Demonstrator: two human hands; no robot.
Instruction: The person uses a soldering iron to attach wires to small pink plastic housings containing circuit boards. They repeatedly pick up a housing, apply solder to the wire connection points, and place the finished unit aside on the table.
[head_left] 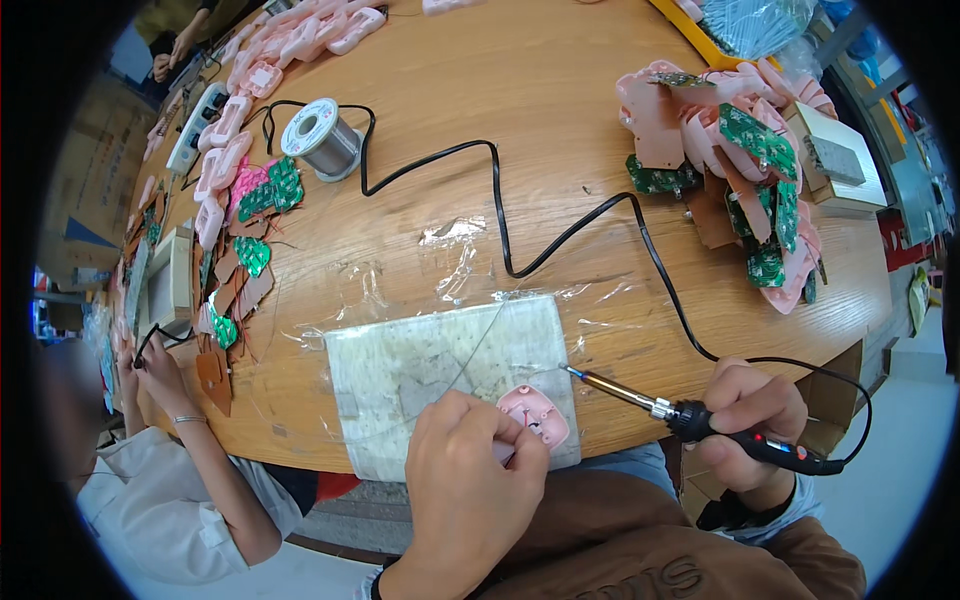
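Shell (548,424) in our grip

Our left hand (470,475) pinches the shell at lower centre; it juts up and right of the fingers, over the mat (375,375). Our right hand (750,415), lower right, closes round the iron (690,420).

From my end of the feed I make out a brown garment (610,545) across the wearer's lap, its cloth softly creased, with dark, raised-looking lettering near the lower edge. A brown sleeve (825,560) of similar shade shows at the lower right. Past it I can see a pale bluish cuff (800,503), rumpled, and a black band (728,514) by the right wrist. The left cuff (370,584) is light with a darker part, mostly cut off by my view's rim. Both hands, left (475,465) and right (752,412), are ungloved, with short nails.
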